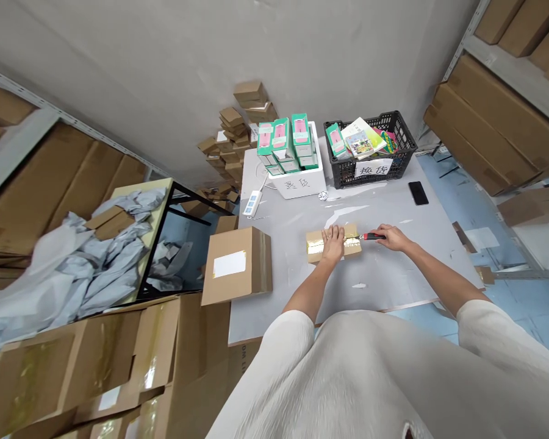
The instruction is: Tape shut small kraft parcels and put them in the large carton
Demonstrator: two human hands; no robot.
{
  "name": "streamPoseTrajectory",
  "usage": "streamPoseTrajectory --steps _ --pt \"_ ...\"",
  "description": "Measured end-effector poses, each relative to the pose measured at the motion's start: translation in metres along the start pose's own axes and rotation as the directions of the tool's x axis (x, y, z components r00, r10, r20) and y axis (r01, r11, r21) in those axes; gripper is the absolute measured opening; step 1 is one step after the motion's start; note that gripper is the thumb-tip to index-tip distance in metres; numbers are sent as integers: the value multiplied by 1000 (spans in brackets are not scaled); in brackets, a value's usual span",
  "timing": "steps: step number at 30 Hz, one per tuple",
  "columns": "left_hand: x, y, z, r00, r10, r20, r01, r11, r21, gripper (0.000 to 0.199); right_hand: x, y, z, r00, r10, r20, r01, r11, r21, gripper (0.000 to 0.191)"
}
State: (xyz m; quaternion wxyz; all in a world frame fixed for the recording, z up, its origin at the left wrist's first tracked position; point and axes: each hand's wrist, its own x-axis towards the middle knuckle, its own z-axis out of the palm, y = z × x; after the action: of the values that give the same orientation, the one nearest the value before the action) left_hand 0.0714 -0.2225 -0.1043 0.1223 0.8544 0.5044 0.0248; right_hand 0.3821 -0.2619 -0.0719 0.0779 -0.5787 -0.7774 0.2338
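Observation:
A small taped cardboard box (353, 249) lies flat on the grey table (293, 305) in front of me. My left hand (332, 242) presses down on its top, fingers stretched out over the shiny tape. In my right hand (391, 237) is a utility knife (373, 236) with a red and black handle, my fingers wrapped round it. The knife points left, and its tip meets the right part of the box's top along the tape. Whether the blade is in the tape I cannot tell.
Behind the box stand a white foam box (302, 184) of green-and-pink cartons and a black crate (370, 174) of books. A phone (418, 192) lies right, a power strip (253, 203) left. A larger cardboard box (231, 286) sits at the table's left edge.

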Motion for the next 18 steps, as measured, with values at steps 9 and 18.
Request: streamPoseTrajectory --steps 9,18 --pt "-1 -3 7 999 29 -17 -29 1000 -2 59 -7 16 -10 985 80 -150 -67 994 90 49" --pt "-6 0 0 1000 28 -10 -28 999 -37 61 -6 16 -9 973 145 -181 -120 983 141 51"
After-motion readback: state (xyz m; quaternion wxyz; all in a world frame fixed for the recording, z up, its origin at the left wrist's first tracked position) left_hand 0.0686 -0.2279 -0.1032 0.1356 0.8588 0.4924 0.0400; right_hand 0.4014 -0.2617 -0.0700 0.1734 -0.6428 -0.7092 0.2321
